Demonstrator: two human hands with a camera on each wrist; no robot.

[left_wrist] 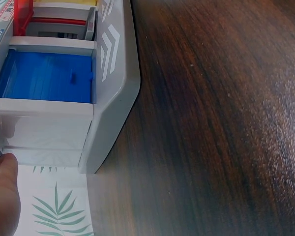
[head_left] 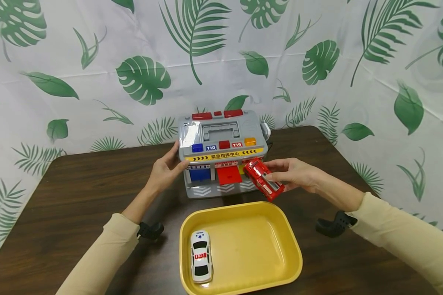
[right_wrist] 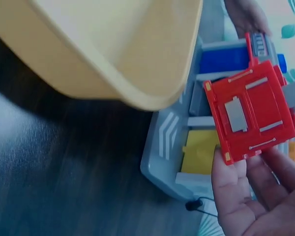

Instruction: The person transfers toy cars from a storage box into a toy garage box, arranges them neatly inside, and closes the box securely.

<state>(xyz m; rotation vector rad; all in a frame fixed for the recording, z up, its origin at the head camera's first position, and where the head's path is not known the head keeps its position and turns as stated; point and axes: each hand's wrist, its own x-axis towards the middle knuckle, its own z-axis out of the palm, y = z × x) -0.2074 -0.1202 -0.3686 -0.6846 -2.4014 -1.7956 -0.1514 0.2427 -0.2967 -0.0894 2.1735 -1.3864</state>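
Note:
A grey toy emergency station stands on the table, with blue, red and yellow doors along its front. My left hand grips its left end, thumb at the front edge and fingers along the side. The red door is swung up and outward; the blue door and yellow door are closed. In my right hand I hold a red toy fire truck, pinched between thumb and fingers, tilted in front of the station's right half. The right wrist view shows one end of the fire truck close up.
Nearer to me is a yellow tray, with a white toy police car lying along its left side. A dark wooden table carries everything. Behind it hangs a leaf-patterned cloth. A thin black cord lies by the station's right end.

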